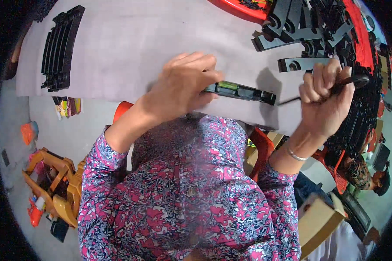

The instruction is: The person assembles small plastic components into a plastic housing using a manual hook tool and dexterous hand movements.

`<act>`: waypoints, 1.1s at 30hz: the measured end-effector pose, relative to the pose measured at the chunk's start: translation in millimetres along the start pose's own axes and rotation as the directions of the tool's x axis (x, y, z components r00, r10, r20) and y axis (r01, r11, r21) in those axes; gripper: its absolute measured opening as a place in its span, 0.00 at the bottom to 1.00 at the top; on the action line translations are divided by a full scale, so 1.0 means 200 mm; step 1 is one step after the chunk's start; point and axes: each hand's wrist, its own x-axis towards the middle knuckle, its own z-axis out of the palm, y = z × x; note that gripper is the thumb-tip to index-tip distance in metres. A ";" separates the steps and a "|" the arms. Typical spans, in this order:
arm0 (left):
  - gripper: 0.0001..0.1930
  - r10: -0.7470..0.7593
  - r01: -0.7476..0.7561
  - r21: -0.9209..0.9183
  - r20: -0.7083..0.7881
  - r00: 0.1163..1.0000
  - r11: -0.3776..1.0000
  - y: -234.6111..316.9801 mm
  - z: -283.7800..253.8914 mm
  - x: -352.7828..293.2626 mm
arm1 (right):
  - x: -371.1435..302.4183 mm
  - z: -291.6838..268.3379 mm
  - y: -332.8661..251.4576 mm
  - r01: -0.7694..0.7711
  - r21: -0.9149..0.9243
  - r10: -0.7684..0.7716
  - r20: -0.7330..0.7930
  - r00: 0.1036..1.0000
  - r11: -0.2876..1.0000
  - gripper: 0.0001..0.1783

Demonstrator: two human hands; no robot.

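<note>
My left hand [180, 85], a little blurred, is closed on one end of a small black spirit level [248, 92] with a yellow-green vial near my fingers. The level's free end points right, over the near edge of the table. My right hand [324, 98] is wrapped round the dark handle of a screwdriver [359, 81]. Its thin shaft points left, with the tip close to the level's free end; I cannot tell whether they touch. Just beyond my right hand lies a black level body [302, 65].
A jumbled pile of black level bodies [287, 26] fills the far right, next to a red tray [244, 11]. Several black bodies [59, 52] lie in a row at the far left of the grey-white table [130, 39]. A person [370, 178] is at the right.
</note>
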 end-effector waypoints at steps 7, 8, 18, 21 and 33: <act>0.17 -0.043 0.041 0.102 0.017 0.999 0.994 0.02 0.00 -0.02 | -0.02 -0.23 0.06 -0.201 -0.930 0.033 -0.201 0.979 0.306 0.11; 0.17 -0.040 0.039 0.092 0.012 0.999 0.995 0.03 -0.01 -0.01 | -0.02 -0.26 0.10 -0.184 -0.940 0.065 -0.173 0.983 0.286 0.12; 0.18 -0.017 0.019 0.066 -0.044 0.999 0.998 -0.01 -0.02 -0.03 | -0.06 -0.25 0.13 -0.056 -0.972 -0.010 -0.056 0.998 -0.228 0.08; 0.15 -0.048 0.050 0.089 -0.025 0.999 0.995 0.00 -0.03 -0.04 | -0.07 -0.29 0.16 -0.042 -0.974 -0.096 -0.021 0.995 -0.221 0.08; 0.15 -0.031 0.037 0.074 -0.071 0.997 0.997 0.04 -0.04 -0.07 | 0.12 -0.03 0.10 0.171 -0.984 -0.340 0.141 0.930 0.058 0.04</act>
